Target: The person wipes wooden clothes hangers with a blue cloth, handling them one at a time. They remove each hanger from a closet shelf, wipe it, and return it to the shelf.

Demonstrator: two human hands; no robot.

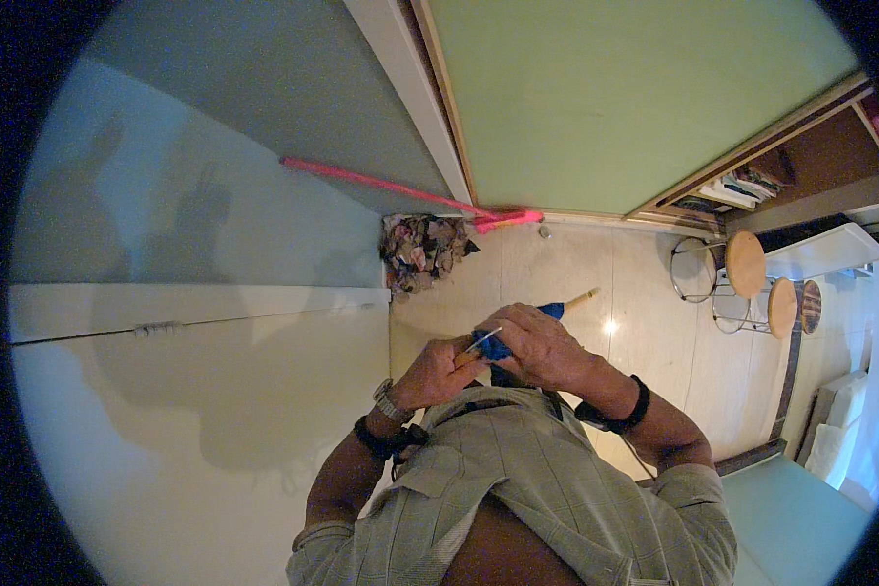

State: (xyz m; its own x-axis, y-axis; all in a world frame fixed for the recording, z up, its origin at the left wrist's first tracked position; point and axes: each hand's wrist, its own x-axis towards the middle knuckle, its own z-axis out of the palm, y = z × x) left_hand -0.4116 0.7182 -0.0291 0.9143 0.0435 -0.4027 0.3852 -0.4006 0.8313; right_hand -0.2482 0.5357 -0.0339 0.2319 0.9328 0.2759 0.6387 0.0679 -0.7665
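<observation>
Both hands are close together in front of my waist. My left hand [434, 372] grips an orange handle [469, 359], from which a thin pale rod [488, 336] points up to the right. My right hand [540, 346] is closed around a bunched blue cloth [492, 347], which touches the rod. More blue shows past the right knuckles. A pale wooden stick [583, 298] juts out from there; its other end is hidden by the hand. Whether the stick and the orange handle belong to one thing, I cannot tell.
A pink long-handled broom [381, 180] leans in the corner by a heap of scraps [425, 253]. A green panel [593, 110] rises ahead. Round-topped stools [746, 264] and a white tabletop [824, 249] stand at right, below shelved books [740, 189]. A white surface [227, 410] borders my left.
</observation>
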